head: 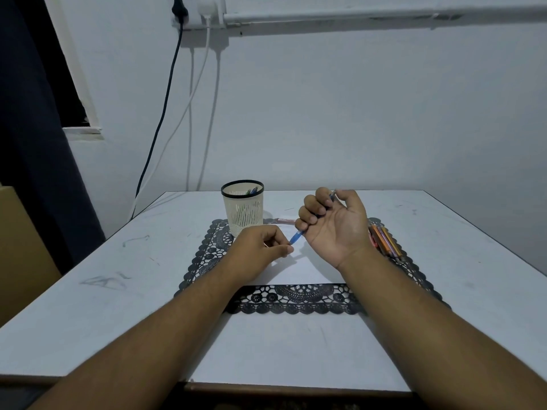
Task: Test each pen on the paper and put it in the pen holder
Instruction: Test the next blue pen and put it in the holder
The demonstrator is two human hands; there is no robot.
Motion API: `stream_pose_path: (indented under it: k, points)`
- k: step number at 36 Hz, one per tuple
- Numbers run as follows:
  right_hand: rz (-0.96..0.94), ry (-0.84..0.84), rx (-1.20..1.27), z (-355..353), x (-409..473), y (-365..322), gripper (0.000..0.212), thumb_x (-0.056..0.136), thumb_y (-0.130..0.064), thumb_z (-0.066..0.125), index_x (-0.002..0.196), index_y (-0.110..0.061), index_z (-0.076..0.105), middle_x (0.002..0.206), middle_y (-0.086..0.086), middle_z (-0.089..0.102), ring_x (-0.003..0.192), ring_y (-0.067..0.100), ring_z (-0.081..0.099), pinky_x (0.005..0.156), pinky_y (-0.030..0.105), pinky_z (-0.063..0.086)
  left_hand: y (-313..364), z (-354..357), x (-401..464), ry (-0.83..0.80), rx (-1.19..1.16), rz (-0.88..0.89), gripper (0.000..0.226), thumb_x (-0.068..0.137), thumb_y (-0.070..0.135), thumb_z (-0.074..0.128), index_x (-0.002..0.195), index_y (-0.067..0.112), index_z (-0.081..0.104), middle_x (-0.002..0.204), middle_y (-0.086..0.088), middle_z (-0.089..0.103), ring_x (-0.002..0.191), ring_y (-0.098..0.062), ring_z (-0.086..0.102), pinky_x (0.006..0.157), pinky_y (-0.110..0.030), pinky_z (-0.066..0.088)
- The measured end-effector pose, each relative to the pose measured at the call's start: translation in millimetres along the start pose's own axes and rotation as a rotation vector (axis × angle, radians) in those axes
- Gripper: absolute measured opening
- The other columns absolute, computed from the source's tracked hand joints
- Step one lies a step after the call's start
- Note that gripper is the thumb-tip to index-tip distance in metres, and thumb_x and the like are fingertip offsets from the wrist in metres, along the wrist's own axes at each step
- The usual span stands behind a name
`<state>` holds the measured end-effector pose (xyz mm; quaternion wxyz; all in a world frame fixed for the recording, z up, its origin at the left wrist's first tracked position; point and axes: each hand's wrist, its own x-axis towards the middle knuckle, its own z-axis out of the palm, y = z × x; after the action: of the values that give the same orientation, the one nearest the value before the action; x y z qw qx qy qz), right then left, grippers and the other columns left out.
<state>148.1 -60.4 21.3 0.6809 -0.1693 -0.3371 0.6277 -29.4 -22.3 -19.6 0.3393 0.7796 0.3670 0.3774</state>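
Observation:
My right hand is turned palm up above the white paper and its curled fingers grip a blue pen. The pen's lower end points down and left towards my left hand, whose thumb and forefinger pinch the pen's tip end. The cream mesh pen holder with a black rim stands at the mat's far left, holding a few pens. Several more pens lie in a bunch on the mat to the right of my right hand.
A black lace mat lies under the paper on the white table. A small pinkish pen lies behind the paper near the holder. Cables hang down the wall behind the table.

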Motion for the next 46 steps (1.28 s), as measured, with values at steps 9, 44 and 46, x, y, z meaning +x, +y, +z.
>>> stream_pose_path:
  k: [9, 44, 46]
  points:
    - [0.003, -0.002, 0.002, -0.4, 0.7, 0.8, 0.021, 0.081, -0.029, 0.042, 0.067, -0.019, 0.030, 0.069, 0.000, 0.020, 0.066, 0.019, 0.015, 0.063, 0.035, 0.018, -0.9, -0.6, -0.4, 0.007, -0.005, 0.005, 0.013, 0.085, 0.016, 0.082, 0.075, 0.019, 0.073, 0.075, -0.003, 0.073, 0.063, -0.004, 0.055, 0.063, -0.022, 0.043]
    - [-0.007, -0.010, 0.015, -2.2, -0.2, -0.9, 0.023, 0.085, -0.029, 0.039, 0.066, -0.019, 0.030, 0.068, 0.000, 0.021, 0.065, 0.019, 0.015, 0.062, 0.035, 0.019, 0.1, 0.4, 0.1, 0.000, -0.003, 0.009, 0.015, 0.085, 0.017, 0.081, 0.073, 0.020, 0.072, 0.075, -0.003, 0.073, 0.063, -0.005, 0.055, 0.062, -0.020, 0.043]
    - [0.002, -0.011, -0.001, -2.9, 1.0, -1.3, 0.026, 0.091, -0.026, 0.031, 0.066, -0.019, 0.030, 0.067, 0.000, 0.021, 0.064, 0.019, 0.015, 0.062, 0.035, 0.019, -0.5, -0.2, 0.3, -0.001, -0.007, 0.003, 0.015, 0.085, 0.016, 0.081, 0.074, 0.019, 0.072, 0.075, -0.004, 0.073, 0.063, -0.006, 0.055, 0.063, -0.021, 0.043]
